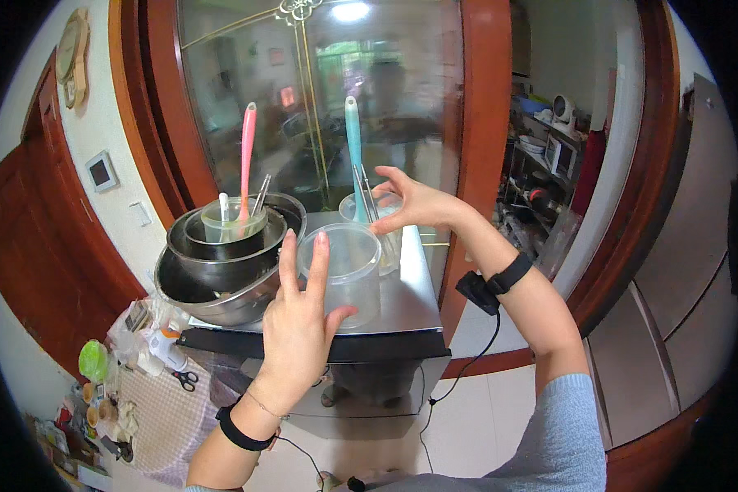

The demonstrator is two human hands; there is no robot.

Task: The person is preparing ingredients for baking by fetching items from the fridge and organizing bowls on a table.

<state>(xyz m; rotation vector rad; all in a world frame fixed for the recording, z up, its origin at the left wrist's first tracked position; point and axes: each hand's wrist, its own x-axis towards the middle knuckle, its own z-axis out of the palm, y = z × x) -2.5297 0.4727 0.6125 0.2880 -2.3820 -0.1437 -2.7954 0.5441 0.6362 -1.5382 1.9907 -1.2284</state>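
A clear plastic tub [339,295] stands near the front of a metal-topped appliance [415,301]. My left hand [298,326] is raised in front of its left side, fingers spread and nothing in them. Behind the tub is a second clear plastic container [388,255], holding a blue silicone spatula [353,132] and thin metal utensils [369,197]. My right hand [421,200] curves around that container's rim, thumb and fingers apart; whether they touch it I cannot tell.
Nested metal bowls [221,307] at left carry a small cup [212,230] with a pink spatula [248,147] and other utensils. A glass-paneled door [400,80] stands behind. At lower left, a cloth-covered table [160,400] holds scissors [186,380]. Cables hang from both wristbands.
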